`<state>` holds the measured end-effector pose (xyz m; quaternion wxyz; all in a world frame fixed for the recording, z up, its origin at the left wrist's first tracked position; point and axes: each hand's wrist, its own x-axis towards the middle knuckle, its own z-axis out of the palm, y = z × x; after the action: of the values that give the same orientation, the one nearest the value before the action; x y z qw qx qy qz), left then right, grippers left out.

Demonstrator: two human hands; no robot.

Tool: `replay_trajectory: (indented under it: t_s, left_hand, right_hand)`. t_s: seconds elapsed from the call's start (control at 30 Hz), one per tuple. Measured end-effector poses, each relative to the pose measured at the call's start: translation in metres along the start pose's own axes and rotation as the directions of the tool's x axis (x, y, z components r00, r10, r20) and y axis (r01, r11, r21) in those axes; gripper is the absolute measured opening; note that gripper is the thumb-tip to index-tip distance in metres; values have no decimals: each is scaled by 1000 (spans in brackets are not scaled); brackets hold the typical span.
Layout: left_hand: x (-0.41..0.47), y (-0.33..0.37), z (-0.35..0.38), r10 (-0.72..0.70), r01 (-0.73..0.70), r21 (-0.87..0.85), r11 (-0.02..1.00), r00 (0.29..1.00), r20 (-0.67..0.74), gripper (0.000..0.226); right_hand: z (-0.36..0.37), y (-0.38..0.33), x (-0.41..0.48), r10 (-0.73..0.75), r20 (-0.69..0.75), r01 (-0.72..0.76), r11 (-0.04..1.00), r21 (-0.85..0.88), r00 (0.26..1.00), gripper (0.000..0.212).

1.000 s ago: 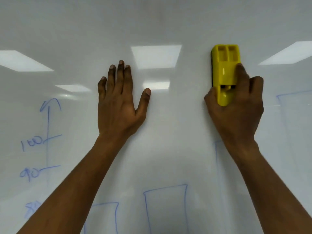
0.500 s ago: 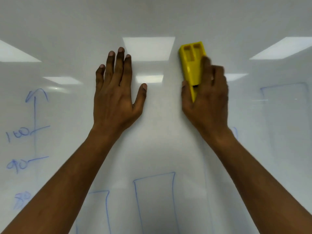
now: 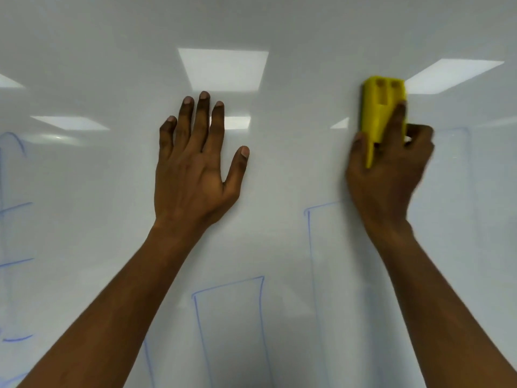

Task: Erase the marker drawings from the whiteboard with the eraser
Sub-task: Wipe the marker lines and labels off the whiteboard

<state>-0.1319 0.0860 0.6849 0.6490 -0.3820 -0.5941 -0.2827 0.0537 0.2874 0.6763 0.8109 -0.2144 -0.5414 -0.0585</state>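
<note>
Progress: The upper band of the glossy white whiteboard [image 3: 279,29], around and between the two hands, is found bare of marker. Blue marker drawings are noted lower down and to the sides: a rectangular outline [image 3: 228,285] at bottom centre, a taller outline [image 3: 309,247] below the right wrist, and axis ticks [image 3: 16,207] with curved strokes at the left edge. A fainter outline [image 3: 469,152] is seen just to the right of the right hand; whether it is partly wiped cannot be told. The task is judged well short of completion, with most of the visible drawing left to be erased.

Hands: The left hand [image 3: 193,169] is laid flat against the board, fingers straight and slightly spread, thumb out to the side; nothing is held by it. It is judged to serve as a brace. The right hand [image 3: 389,175] is closed around a yellow plastic block-shaped eraser [image 3: 382,107], with the thumb on its left flank and the fingers over its back and right side.

Location of the eraser: It is held upright against the board at upper right, above the taller outline and well apart from the left hand. Its upper half, with two recesses, is exposed above the fingers.
</note>
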Motion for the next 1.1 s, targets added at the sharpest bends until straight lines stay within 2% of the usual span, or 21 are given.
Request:
replay_trajectory:
  t_s: [0.07, 0.17, 0.23, 0.3, 0.37, 0.43, 0.5, 0.57, 0.63, 0.73, 0.8, 0.87, 1.0, 1.1]
  left_hand:
    - [0, -1, 0, -6, 6, 1, 1000, 1000, 5, 74]
    - [1, -2, -1, -13, 13, -23, 1000, 1000, -13, 69]
    - [1, -3, -2, -16, 15, -36, 999, 1000, -25, 66]
    - [1, -2, -3, -20, 19, -45, 999, 1000, -21, 66]
    - [1, -1, -4, -21, 21, -33, 999, 1000, -9, 68]
    - [1, 0, -4, -16, 16, -13, 1000, 1000, -5, 71]
    - [1, 1, -3, -18, 18, -4, 1000, 1000, 2, 72]
    - [1, 1, -3, -24, 24, -6, 1000, 1000, 8, 73]
    - [1, 0, -4, -25, 25, -15, 1000, 1000, 8, 73]
    - [1, 0, -4, -14, 14, -19, 1000, 1000, -2, 72]
    - [1, 0, -4, -12, 12, -12, 1000, 1000, -6, 72]
    - [-1, 1, -7, -12, 12, 1, 1000, 1000, -9, 73]
    - [-14, 13, -8, -29, 28, -25, 999, 1000, -5, 72]
    - [-18, 22, -4, -74, 75, -47, 996, 997, 25, 72]
  right_hand:
    - [4, -27, -16, -149, 56, 146, 988, 41, 987, 65]
    - [-4, -52, -64, -374, 151, 349, 922, 166, 915, 65]
    - [-13, -40, -84, -420, 156, 396, 904, 164, 894, 64]
    - [-20, -12, -81, -342, 113, 332, 938, 103, 933, 64]
    - [-24, 18, -60, -172, 51, 171, 985, 20, 984, 65]
    - [-23, 34, -31, -15, 0, 15, 1000, -24, 1000, 66]
    - [-17, 29, -9, 40, -16, -40, 999, -14, 999, 67]
    - [-9, 9, -8, -32, 4, 31, 999, 26, 999, 67]
    - [-7, -16, -28, -174, 72, 168, 982, 90, 982, 66]
    - [-20, -33, -77, -425, 153, 401, 901, 167, 892, 62]
    - [-29, -22, -96, -500, 167, 480, 865, 148, 850, 60]
    - [-33, 0, -96, -458, 141, 447, 889, 100, 878, 61]
    - [-29, 27, -57, -152, 35, 152, 988, 12, 988, 66]
    - [-18, 12, -36, -45, 6, 45, 998, 53, 999, 67]
